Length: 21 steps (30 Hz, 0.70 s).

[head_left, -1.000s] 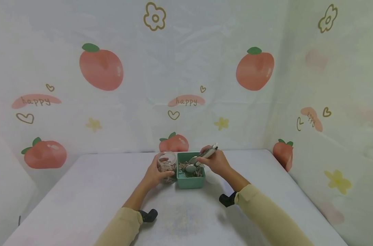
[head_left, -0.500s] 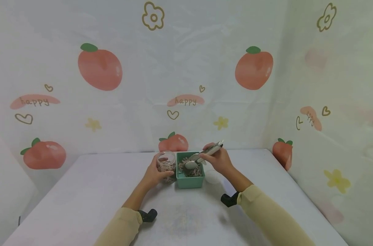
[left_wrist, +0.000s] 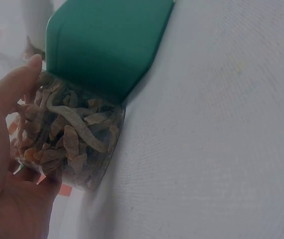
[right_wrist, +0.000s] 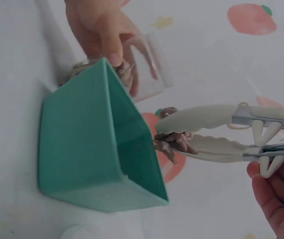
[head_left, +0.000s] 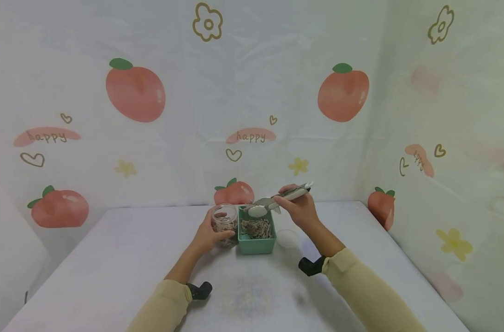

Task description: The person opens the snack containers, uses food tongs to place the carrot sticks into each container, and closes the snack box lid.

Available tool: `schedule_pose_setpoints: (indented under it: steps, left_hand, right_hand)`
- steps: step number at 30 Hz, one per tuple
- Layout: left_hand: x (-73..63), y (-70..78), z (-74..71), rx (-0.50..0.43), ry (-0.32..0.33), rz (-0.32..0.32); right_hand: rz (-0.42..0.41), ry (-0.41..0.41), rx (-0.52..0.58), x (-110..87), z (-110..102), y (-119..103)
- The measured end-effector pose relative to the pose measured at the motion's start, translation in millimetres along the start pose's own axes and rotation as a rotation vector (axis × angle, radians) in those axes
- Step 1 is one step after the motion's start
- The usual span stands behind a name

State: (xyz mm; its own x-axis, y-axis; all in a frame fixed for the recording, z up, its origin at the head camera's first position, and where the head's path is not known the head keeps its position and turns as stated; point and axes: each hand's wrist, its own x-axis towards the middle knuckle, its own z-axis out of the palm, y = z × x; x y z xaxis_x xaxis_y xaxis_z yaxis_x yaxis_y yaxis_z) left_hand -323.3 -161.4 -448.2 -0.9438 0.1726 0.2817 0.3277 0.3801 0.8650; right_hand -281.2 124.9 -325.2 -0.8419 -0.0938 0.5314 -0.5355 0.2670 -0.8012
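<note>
My left hand [head_left: 208,234] grips a clear jar [left_wrist: 77,134] part filled with brown and grey dried pieces. The jar stands against the left side of a green rectangular box [right_wrist: 82,144], its mouth uncovered. My right hand [head_left: 301,210] holds pale tongs [right_wrist: 207,114] by their handles above the box. Between the tong tips is a small clump of brownish dried pieces [right_wrist: 174,142], just over the box's opening. More such pieces [head_left: 257,228] lie inside the box.
A round clear lid [head_left: 288,238] lies on the white table [head_left: 243,295] right of the box. Behind the table hangs a white curtain [head_left: 185,101] printed with peaches. Both wrists wear black mounts.
The tongs have risen out of the box with a clump of dried pieces, and my right hand has shifted up and right. My left hand keeps the jar in place.
</note>
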Motion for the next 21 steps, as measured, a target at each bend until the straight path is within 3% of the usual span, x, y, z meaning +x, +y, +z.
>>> schedule_pose_setpoints:
  steps: [7, 12, 21]
  left_hand:
    - [1.1, -0.2, 0.2, -0.011, -0.008, 0.003]
    - [0.9, -0.7, 0.6, -0.014, -0.009, -0.006]
    - [1.9, -2.2, 0.9, -0.012, -0.008, -0.003]
  right_hand:
    - [-0.034, 0.014, 0.06, 6.2, 0, -11]
    - [-0.061, 0.022, 0.046, 9.8, 4, -20]
    - [-0.077, -0.009, 0.161, 14.2, 18, -31]
